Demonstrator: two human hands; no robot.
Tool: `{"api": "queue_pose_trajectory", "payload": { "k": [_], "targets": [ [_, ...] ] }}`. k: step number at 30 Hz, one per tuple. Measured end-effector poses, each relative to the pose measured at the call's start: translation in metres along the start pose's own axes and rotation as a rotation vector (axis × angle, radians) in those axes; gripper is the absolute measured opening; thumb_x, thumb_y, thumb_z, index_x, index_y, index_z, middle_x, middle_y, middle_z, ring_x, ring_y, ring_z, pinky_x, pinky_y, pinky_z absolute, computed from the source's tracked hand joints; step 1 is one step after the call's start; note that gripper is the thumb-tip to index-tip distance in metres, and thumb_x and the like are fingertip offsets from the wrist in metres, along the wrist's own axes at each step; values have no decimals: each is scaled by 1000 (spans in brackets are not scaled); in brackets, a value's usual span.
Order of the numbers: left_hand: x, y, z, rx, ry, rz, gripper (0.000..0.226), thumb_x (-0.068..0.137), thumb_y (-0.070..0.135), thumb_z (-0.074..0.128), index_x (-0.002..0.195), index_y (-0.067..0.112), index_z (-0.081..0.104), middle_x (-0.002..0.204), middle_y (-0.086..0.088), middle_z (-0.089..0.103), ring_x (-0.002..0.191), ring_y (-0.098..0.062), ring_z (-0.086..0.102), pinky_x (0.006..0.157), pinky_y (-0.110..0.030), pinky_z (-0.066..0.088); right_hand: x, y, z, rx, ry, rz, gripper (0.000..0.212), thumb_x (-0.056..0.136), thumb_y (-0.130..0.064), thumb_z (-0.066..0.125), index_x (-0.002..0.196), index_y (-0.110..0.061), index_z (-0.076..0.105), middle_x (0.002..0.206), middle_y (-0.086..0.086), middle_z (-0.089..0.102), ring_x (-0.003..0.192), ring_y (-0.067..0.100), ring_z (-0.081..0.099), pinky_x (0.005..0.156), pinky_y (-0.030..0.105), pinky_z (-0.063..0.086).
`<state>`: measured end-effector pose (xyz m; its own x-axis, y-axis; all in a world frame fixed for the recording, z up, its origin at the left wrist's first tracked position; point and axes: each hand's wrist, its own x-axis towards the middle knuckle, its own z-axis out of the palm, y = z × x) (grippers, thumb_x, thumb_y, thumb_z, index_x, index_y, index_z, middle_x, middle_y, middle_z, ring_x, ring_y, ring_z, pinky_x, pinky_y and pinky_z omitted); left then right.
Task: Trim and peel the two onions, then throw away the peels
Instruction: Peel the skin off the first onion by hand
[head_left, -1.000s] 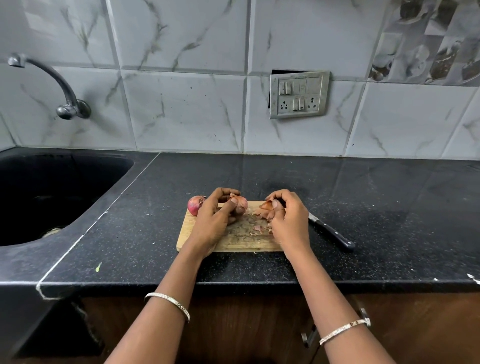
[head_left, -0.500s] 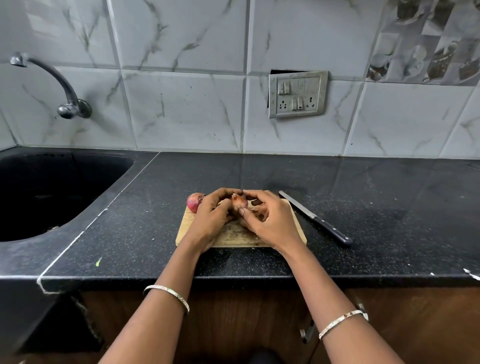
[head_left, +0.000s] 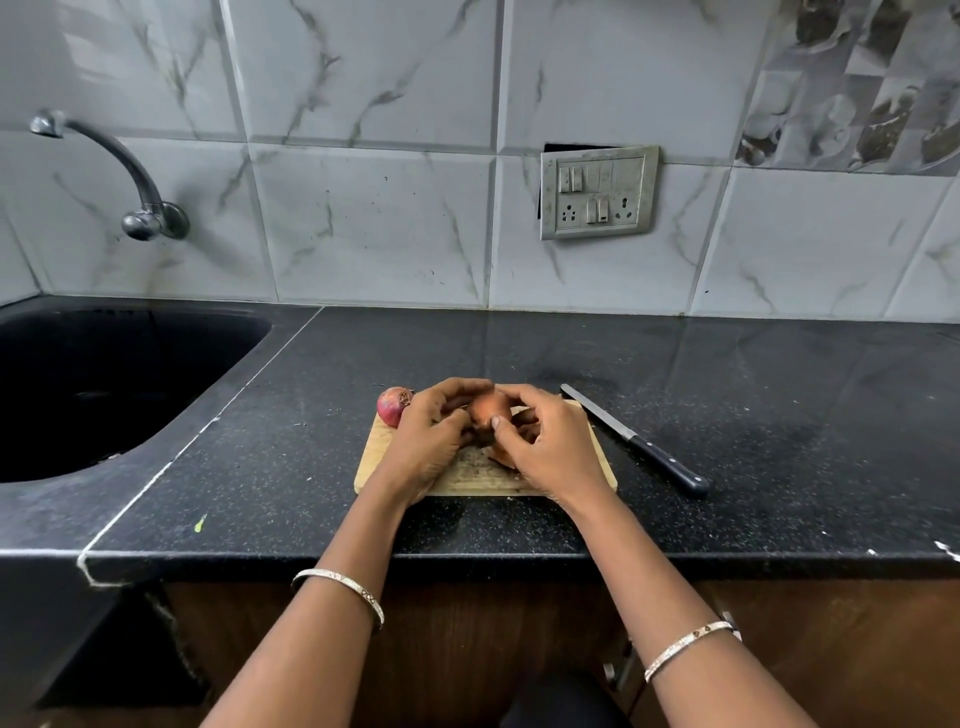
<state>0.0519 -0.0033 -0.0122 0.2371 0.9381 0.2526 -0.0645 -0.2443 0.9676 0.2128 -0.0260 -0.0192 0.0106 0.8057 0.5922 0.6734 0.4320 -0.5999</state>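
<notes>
Your left hand (head_left: 426, 447) is curled round the onion (head_left: 485, 410), holding it over the middle of the cutting board (head_left: 470, 475). Your right hand (head_left: 556, 452) closes on it from the right, thumb and fingertips pinching at its brown skin. The onion therefore sits between both hands, touching each. The second onion (head_left: 392, 405), its red skin on, rests at the board's far left corner, just beside your left hand, which is the nearer one. The knife (head_left: 631, 439) lies on the countertop (head_left: 779, 441) off the board's right edge, handle toward you.

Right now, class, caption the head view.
Left hand and right hand hold brown onion above wooden board; red onion left, black-handled knife right.
</notes>
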Motion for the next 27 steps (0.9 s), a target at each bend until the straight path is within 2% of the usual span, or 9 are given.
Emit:
{"api": "queue_pose_trajectory", "payload": {
  "k": [4, 10, 13, 15, 18, 21, 24, 27],
  "targets": [
    [1, -1, 0, -65, 0, 3, 44, 92, -17, 44, 126, 5, 60, 121, -11, 72, 112, -25, 70, 90, -34, 59, -2, -5, -5, -24, -38, -48, 48, 86, -25, 66, 133, -29, 62, 125, -8, 66, 113, 11, 61, 98, 36, 52],
    [-3, 0, 0, -95, -1, 32, 55, 88, -23, 45, 133, 7, 50, 134, -10, 64, 115, -25, 68, 98, -42, 56, -2, -5, -6, -9, -84, -85, 42, 81, -23, 73, 122, -33, 67, 115, -12, 60, 104, 7, 59, 92, 29, 51],
    [-3, 0, -1, -100, -10, 50, 60, 83, -24, 47, 134, 7, 48, 139, -9, 59, 113, -23, 69, 92, -39, 58, -1, -5, -5, -13, -52, -67, 33, 82, -29, 74, 114, -30, 65, 111, -10, 62, 100, 9, 60, 89, 33, 52],
    [-2, 0, -3, -97, -24, 52, 62, 75, -13, 59, 132, 10, 49, 138, -6, 59, 111, -24, 70, 86, -35, 60, 0, -4, -5, 17, -16, -33, 25, 85, -36, 73, 107, -30, 63, 106, -9, 65, 96, 8, 61, 84, 34, 52],
    [-1, -2, -3, -60, -53, 30, 65, 67, -1, 71, 129, 12, 52, 134, -6, 62, 112, -25, 71, 91, -40, 58, 0, -3, -5, 91, 30, 21, 24, 87, -47, 70, 101, -30, 61, 98, -11, 67, 87, 10, 65, 76, 38, 55],
    [-1, -1, -1, 39, -97, 19, 64, 69, 7, 83, 127, 11, 56, 124, -8, 69, 110, -22, 71, 96, -45, 57, 0, -4, -6, 153, 37, 83, 23, 89, -50, 69, 98, -31, 60, 92, -8, 70, 80, 10, 69, 72, 42, 58],
    [-1, -1, 1, 67, -99, 46, 49, 80, 4, 82, 122, 7, 58, 116, -11, 73, 108, -21, 72, 96, -37, 57, 0, -5, -7, 214, 13, 126, 24, 88, -53, 68, 94, -31, 61, 85, -4, 73, 75, 12, 71, 70, 46, 59],
    [-1, -2, 0, 6, -85, 33, 47, 81, 0, 80, 120, 3, 55, 115, -15, 73, 109, -27, 71, 93, -32, 58, 0, -6, -7, 257, 11, 155, 19, 89, -43, 71, 93, -27, 61, 75, -4, 75, 71, 10, 73, 70, 47, 60]
  ]
}}
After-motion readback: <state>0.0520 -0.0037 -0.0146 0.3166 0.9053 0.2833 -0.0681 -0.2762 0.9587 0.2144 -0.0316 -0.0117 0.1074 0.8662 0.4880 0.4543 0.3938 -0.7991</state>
